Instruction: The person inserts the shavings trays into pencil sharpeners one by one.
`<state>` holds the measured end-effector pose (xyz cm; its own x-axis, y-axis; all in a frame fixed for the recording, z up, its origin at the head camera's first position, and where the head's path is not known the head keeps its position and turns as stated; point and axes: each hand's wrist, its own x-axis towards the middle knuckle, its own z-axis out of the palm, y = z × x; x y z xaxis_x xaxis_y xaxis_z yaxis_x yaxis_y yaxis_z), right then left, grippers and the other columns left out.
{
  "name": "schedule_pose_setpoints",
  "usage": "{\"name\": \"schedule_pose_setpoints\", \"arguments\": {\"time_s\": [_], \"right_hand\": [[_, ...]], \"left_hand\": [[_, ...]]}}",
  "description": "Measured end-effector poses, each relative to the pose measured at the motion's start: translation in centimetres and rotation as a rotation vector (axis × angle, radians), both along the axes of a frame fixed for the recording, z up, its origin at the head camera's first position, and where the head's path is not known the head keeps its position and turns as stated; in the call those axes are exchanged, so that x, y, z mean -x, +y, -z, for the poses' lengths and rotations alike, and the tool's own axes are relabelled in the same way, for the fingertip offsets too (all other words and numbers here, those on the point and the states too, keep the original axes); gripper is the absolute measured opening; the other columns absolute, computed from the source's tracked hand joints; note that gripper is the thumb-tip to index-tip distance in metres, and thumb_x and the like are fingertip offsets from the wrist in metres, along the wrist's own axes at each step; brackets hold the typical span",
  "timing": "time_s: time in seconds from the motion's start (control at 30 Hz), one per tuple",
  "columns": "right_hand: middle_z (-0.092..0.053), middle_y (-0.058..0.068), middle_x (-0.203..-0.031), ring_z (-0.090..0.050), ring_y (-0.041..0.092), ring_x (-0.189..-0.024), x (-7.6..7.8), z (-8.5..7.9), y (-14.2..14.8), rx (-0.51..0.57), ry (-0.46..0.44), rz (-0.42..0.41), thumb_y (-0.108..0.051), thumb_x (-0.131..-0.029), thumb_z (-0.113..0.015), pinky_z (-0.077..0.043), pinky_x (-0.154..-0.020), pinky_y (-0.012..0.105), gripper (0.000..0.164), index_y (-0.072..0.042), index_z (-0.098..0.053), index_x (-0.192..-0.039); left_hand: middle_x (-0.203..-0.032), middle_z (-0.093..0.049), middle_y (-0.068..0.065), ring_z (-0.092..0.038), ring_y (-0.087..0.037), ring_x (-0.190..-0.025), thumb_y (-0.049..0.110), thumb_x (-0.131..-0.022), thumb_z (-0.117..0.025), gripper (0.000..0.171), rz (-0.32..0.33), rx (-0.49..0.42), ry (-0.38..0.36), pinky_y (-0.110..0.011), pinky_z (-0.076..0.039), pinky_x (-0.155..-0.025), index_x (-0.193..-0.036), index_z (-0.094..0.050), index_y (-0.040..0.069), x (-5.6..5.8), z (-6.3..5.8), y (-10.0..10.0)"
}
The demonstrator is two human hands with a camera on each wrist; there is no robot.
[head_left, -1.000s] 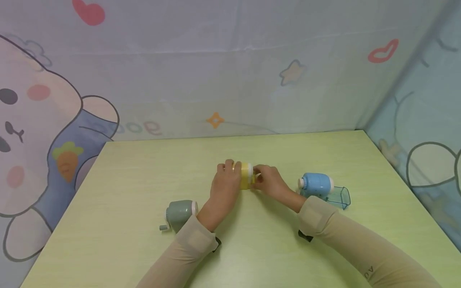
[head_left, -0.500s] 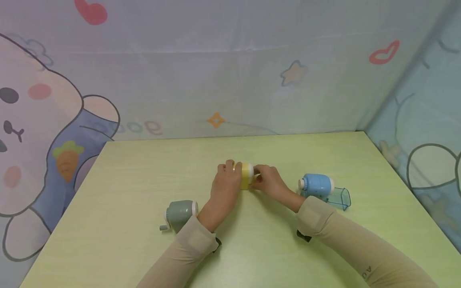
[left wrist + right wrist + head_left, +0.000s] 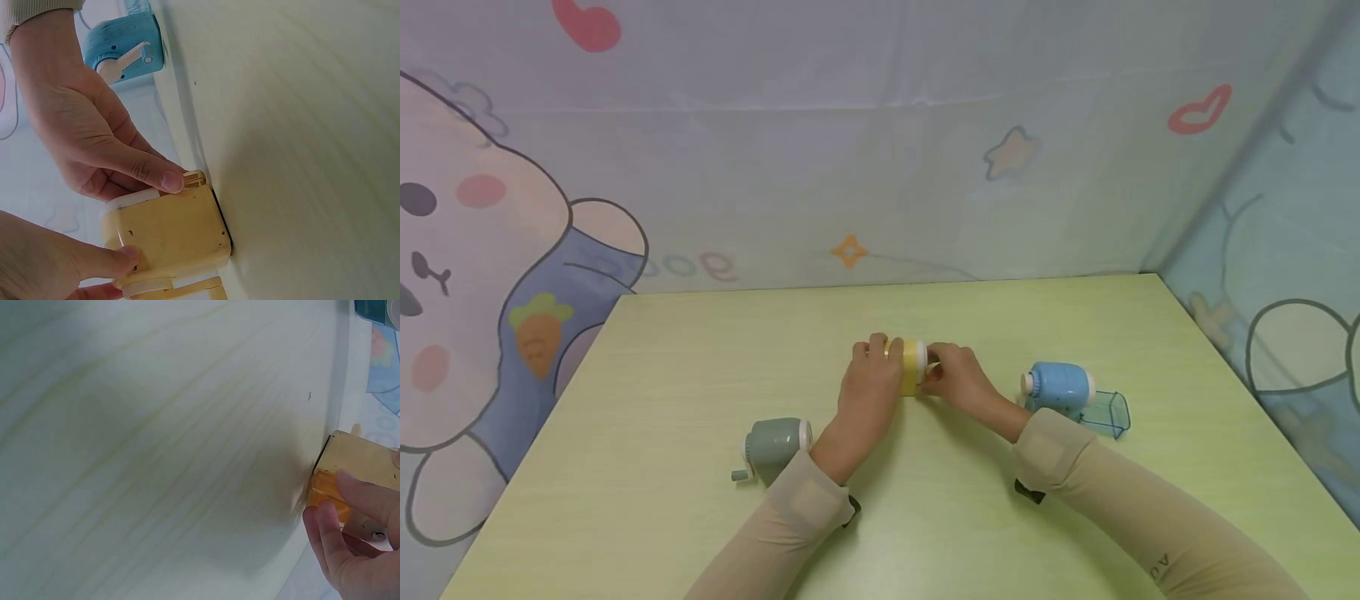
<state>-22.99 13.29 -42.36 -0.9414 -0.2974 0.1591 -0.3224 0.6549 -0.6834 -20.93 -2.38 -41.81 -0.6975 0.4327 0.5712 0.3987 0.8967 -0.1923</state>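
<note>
A yellow crank pencil sharpener (image 3: 912, 368) stands on the far middle of the table. Its left part is covered by my left hand (image 3: 870, 387), which grips the body from above. In the left wrist view, that hand's thumb presses on the yellow side, with the crank beyond it. At the sharpener's white-rimmed right end is my right hand (image 3: 962, 381). Its thumb and fingers pinch the see-through amber shavings drawer (image 3: 329, 495) low on that end. In the left wrist view only a short piece of the drawer (image 3: 195, 179) shows past the thumb.
A blue pencil sharpener (image 3: 1062, 384) stands to the right, with a clear teal drawer (image 3: 1107, 412) beside it. To the left, a grey-green sharpener (image 3: 775, 446) with a crank is partly hidden by the left sleeve. A printed cloth (image 3: 760, 167) hangs behind the table (image 3: 685, 358).
The right hand has moved slightly left, toward the sharpener. The amber drawer, seen sticking out a second ago, has slid further in. The left hand has stayed in place.
</note>
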Motion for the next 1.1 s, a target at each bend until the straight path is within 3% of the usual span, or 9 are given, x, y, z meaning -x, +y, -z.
{"name": "schedule_pose_setpoints", "arguments": {"time_s": [0.3, 0.53, 1.1], "right_hand": [[-0.064, 0.011, -0.094, -0.061, 0.016, -0.071, 0.17, 0.12, -0.05, 0.002, -0.012, 0.018, -0.004, -0.064, -0.081, -0.051, -0.064, 0.027, 0.041, 0.001, -0.060, -0.099], [-0.064, 0.009, -0.088, -0.058, 0.011, -0.066, 0.27, 0.05, -0.12, -0.014, -0.025, 0.015, -0.007, -0.064, -0.081, -0.050, -0.061, 0.026, 0.040, 0.001, -0.060, -0.096], [-0.060, 0.008, -0.083, -0.054, 0.012, -0.066, 0.12, 0.01, -0.35, -0.046, -0.027, 0.005, -0.008, -0.067, -0.080, -0.047, -0.058, 0.027, 0.040, 0.000, -0.057, -0.098]], "left_hand": [[-0.099, -0.055, -0.015, -0.054, -0.026, -0.076, 0.004, -0.075, -0.072, 0.032, 0.006, -0.007, 0.023, -0.022, -0.049, -0.057, -0.105, -0.061, 0.004, 0.05, 0.02, 0.00], [-0.102, -0.053, -0.015, -0.053, -0.026, -0.079, 0.005, -0.074, -0.073, 0.038, -0.005, 0.012, -0.029, -0.022, -0.049, -0.059, -0.109, -0.059, 0.004, -0.06, 0.02, -0.02], [-0.101, -0.055, -0.016, -0.053, -0.026, -0.078, 0.004, -0.074, -0.072, 0.035, 0.004, -0.010, 0.002, -0.023, -0.049, -0.058, -0.107, -0.060, 0.003, -0.11, -0.12, -0.05]]}}
